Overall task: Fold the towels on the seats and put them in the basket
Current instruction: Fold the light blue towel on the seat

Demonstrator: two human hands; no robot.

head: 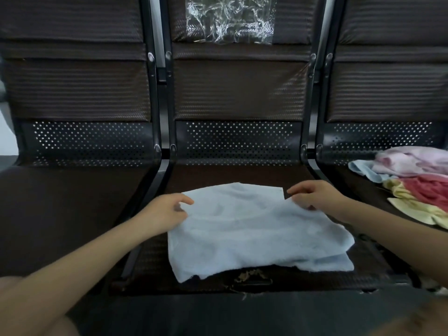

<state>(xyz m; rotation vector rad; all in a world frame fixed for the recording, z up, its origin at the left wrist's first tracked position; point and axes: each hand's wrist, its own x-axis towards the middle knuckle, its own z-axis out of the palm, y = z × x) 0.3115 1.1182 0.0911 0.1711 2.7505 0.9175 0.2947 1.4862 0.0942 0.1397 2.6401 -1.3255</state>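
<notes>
Status at this frame: one light blue towel (254, 229) lay on the middle seat (242, 173), toward its front edge, already doubled over. A second layer showed along the near right corner, so I'd judge it at least one fold in, not finished.

Left hand (167, 212) sat at the towel's left edge near the far left corner, fingers curled onto the cloth; looked like a pinch on the edge, thumb side partly hidden. Right hand (315, 197) was at the far right corner, fingers curled and pinching the towel edge there. Both hands gripped the same towel, opposite sides of the far edge.

Remaining pile (412, 180) was on the right seat (344, 175), near its front-left part: a pink towel (412, 161) on top toward the back, a blue one (363, 170) under it, a red one (431, 190) and a yellow one (412, 209) toward the front edge. All looked crumpled, none folded.

The left seat (72, 202) carried no towels in view. Crinkled clear plastic (230, 18) was stuck on the middle backrest; irrelevant.

The basket wasn't in view, so I couldn't tell whether anything had been put in it.

Estimate: early. First visible towel was mid-fold; at least four more needed folding, then all into the basket.
</notes>
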